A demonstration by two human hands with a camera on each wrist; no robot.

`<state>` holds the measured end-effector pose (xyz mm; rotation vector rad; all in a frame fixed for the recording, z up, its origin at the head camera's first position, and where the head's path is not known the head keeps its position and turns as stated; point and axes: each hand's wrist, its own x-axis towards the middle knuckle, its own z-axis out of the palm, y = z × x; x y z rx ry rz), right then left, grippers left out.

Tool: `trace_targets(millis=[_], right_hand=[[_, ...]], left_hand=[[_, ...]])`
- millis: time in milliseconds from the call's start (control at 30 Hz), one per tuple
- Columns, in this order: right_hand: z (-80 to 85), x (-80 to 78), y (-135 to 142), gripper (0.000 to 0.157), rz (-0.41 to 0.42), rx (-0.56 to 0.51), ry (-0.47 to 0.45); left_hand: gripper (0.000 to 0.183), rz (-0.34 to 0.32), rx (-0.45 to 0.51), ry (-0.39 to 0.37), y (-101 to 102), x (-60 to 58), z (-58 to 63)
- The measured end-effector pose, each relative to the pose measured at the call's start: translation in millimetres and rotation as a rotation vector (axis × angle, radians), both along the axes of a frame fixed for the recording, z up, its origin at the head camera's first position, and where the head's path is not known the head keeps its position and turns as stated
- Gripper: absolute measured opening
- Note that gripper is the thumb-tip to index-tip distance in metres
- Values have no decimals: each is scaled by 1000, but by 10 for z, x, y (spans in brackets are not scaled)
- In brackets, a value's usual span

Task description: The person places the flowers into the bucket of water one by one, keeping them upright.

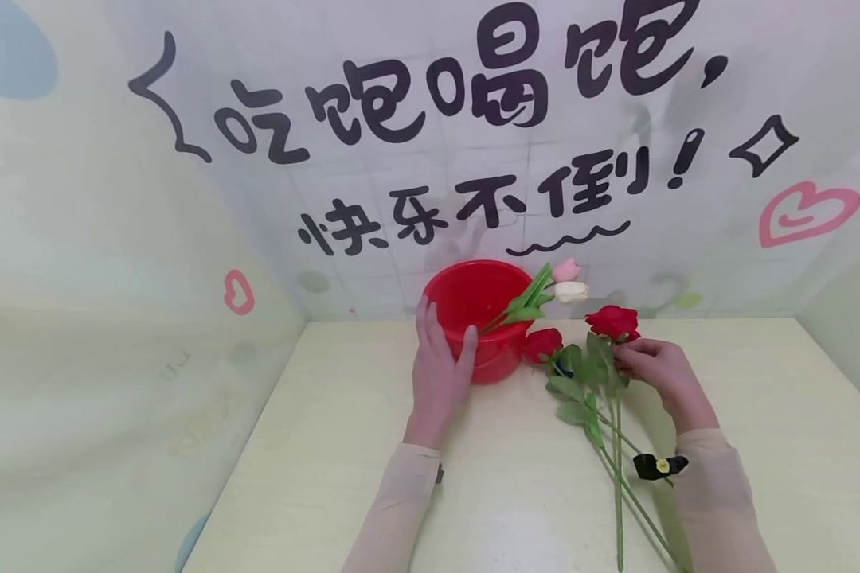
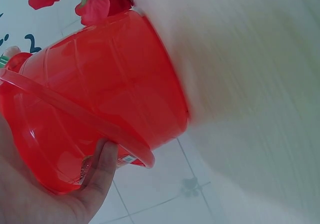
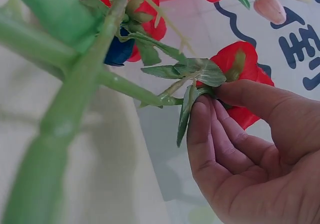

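Note:
A red plastic bucket [image 1: 498,362] stands near the wall, its handle [image 2: 65,103] hanging down the side. My left hand [image 1: 440,366] holds the bucket, fingers along its left side and thumb at the front. A pink tulip [image 1: 565,270] and a white tulip [image 1: 572,293] lean out over the bucket's right rim. My right hand [image 1: 655,370] pinches a red rose [image 1: 612,322] by the stem just under its bloom, as the right wrist view shows. Beside it lies another red rose [image 1: 543,345], its leafy stem crossing others. A dark blue bloom [image 3: 120,51] is partly hidden among the leaves.
The long green stems [image 1: 619,493] run toward the near edge of the pale table [image 1: 315,446]. Behind the table hangs a white backdrop [image 1: 373,175] with black lettering, and a light side panel [image 1: 115,318] rises at the left.

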<state>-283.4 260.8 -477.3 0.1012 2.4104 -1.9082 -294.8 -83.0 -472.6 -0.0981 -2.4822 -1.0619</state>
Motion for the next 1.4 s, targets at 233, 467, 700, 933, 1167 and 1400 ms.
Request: trace_targets(millis=[233,467,700,933,1167,1400], right_hand=[[141,43,-13,45,6,-2,33],[209,84,5,44,3,-12,63],[243,92,8,45,-52,12,68],[351,132,4,25,-188,-67,137],[479,209,21,7,-228,-219,196],[574,272,-1,7,-276,-308,248]], left_hand=[[97,0,1,11,-1,-6,7],[96,0,-6,10,-10,-15,-12],[96,0,-4,7,-12,-22,-28],[98,-4,14,9,-6,-25,-27],[98,-5,10,12,0,-25,-5],[97,0,-5,9,6,-21,-14]])
